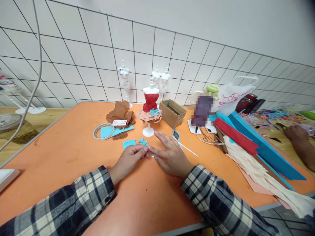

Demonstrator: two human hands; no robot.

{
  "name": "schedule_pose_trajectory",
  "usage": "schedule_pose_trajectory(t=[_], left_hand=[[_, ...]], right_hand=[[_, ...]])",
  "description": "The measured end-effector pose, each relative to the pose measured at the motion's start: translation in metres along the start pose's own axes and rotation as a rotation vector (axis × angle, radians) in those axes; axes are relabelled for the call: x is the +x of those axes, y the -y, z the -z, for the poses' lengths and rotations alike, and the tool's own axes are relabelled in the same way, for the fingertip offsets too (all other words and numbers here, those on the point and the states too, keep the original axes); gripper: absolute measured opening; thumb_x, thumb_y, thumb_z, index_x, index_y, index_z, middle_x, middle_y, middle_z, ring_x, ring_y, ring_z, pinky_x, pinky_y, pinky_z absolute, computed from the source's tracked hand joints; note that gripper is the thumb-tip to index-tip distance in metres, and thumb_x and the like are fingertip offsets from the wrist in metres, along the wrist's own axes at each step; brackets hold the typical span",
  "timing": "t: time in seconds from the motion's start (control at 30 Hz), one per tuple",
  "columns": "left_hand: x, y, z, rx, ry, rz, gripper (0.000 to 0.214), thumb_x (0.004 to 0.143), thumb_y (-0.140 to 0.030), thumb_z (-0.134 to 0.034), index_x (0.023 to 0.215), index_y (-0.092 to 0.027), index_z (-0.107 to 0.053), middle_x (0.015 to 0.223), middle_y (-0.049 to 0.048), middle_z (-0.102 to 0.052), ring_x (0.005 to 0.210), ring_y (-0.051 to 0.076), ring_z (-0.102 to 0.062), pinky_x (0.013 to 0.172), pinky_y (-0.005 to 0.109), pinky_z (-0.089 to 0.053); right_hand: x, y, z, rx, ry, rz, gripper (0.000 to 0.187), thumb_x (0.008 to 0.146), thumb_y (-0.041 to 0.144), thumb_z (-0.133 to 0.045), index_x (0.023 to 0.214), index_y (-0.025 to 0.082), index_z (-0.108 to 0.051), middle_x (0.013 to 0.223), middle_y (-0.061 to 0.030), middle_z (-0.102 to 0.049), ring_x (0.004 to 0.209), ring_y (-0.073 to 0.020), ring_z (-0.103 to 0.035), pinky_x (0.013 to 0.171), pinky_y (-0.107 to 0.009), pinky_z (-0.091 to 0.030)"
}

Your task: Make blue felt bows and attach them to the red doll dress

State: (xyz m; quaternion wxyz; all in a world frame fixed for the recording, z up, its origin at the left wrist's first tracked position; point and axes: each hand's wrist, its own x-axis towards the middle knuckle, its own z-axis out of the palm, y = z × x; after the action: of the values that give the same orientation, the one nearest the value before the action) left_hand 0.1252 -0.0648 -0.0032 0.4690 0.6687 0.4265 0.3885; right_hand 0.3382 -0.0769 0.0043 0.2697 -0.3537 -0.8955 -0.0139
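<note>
Over the front middle of the orange table, my left hand (130, 159) is closed, thumb and forefinger pinched together. My right hand (173, 156) meets it at the fingertips; its thumb and forefinger come together while another finger stretches forward. A tiny thin white piece (153, 156) shows at the fingertips, too small to name. Just beyond lie a small blue fabric bow (143, 142) and a folded blue piece (129, 144). Behind them stands a mini dress form (151, 101) in a red bodice and pink ruffled skirt, with a blue bow (155, 112) on the skirt.
Left of the form are a tape roll (103, 131), brown fabric (119, 111) and a small box (120, 123). A cardboard box (172, 113), scissors (208, 138) and a white stick (188, 149) are right. Fabric strips (256, 164) cover the right side; another person's hand (295, 133) is beyond.
</note>
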Motion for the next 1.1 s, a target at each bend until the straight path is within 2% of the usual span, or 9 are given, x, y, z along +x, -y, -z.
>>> schedule_pose_trajectory(t=[0.2, 0.4, 0.6, 0.8, 1.0, 1.1], left_hand=[[-0.001, -0.005, 0.002, 0.043, -0.002, 0.016, 0.034, 0.083, -0.042, -0.054, 0.065, -0.017, -0.070, 0.067, 0.0039, -0.071, 0.065, 0.018, -0.061, 0.066, 0.027, -0.049], [-0.001, -0.003, 0.003, 0.070, -0.014, -0.006, 0.030, 0.083, -0.032, -0.051, 0.066, -0.017, -0.071, 0.069, 0.0027, -0.072, 0.067, 0.017, -0.062, 0.068, 0.025, -0.050], [-0.002, -0.008, 0.002, 0.040, -0.057, 0.007, 0.031, 0.081, -0.035, -0.052, 0.065, -0.017, -0.071, 0.069, 0.0035, -0.073, 0.065, 0.017, -0.062, 0.068, 0.027, -0.052], [-0.001, -0.011, 0.001, 0.001, -0.072, 0.032, 0.033, 0.080, -0.040, -0.054, 0.071, -0.017, -0.074, 0.069, 0.0040, -0.074, 0.064, 0.017, -0.062, 0.066, 0.028, -0.053], [0.000, -0.009, 0.000, -0.011, -0.082, 0.045, 0.032, 0.080, -0.039, -0.054, 0.076, -0.016, -0.075, 0.070, 0.0047, -0.074, 0.065, 0.018, -0.064, 0.066, 0.028, -0.053], [-0.001, -0.009, 0.000, -0.008, -0.073, 0.065, 0.030, 0.081, -0.037, -0.054, 0.077, -0.016, -0.075, 0.072, 0.0049, -0.074, 0.066, 0.018, -0.065, 0.067, 0.029, -0.053]], right_hand=[[0.000, 0.003, 0.001, 0.007, 0.012, 0.023, 0.047, 0.088, 0.024, -0.058, 0.134, 0.031, -0.054, 0.159, -0.0086, -0.024, 0.143, -0.0301, -0.028, 0.107, -0.056, -0.034], [0.000, 0.004, -0.001, 0.092, -0.016, 0.011, 0.047, 0.089, 0.024, -0.056, 0.135, 0.031, -0.054, 0.159, -0.0065, -0.023, 0.144, -0.0273, -0.027, 0.110, -0.051, -0.034], [-0.002, 0.004, -0.011, 0.394, -0.028, -0.102, 0.047, 0.091, 0.024, -0.055, 0.137, 0.033, -0.052, 0.162, -0.0032, -0.014, 0.142, -0.0258, -0.033, 0.111, -0.049, -0.036], [-0.003, 0.003, -0.014, 0.663, 0.057, -0.246, 0.046, 0.093, 0.037, -0.055, 0.138, 0.034, -0.050, 0.162, -0.0013, -0.010, 0.139, -0.0270, -0.038, 0.112, -0.048, -0.035], [0.005, 0.008, -0.004, 1.010, 0.107, -0.369, 0.047, 0.093, 0.051, -0.050, 0.135, 0.030, -0.055, 0.155, -0.0039, -0.034, 0.148, -0.0236, -0.015, 0.116, -0.045, -0.028], [0.004, 0.007, -0.004, 1.127, 0.122, -0.436, 0.048, 0.091, 0.054, -0.052, 0.134, 0.033, -0.055, 0.157, -0.0026, -0.030, 0.147, -0.0245, -0.020, 0.114, -0.045, -0.030]])
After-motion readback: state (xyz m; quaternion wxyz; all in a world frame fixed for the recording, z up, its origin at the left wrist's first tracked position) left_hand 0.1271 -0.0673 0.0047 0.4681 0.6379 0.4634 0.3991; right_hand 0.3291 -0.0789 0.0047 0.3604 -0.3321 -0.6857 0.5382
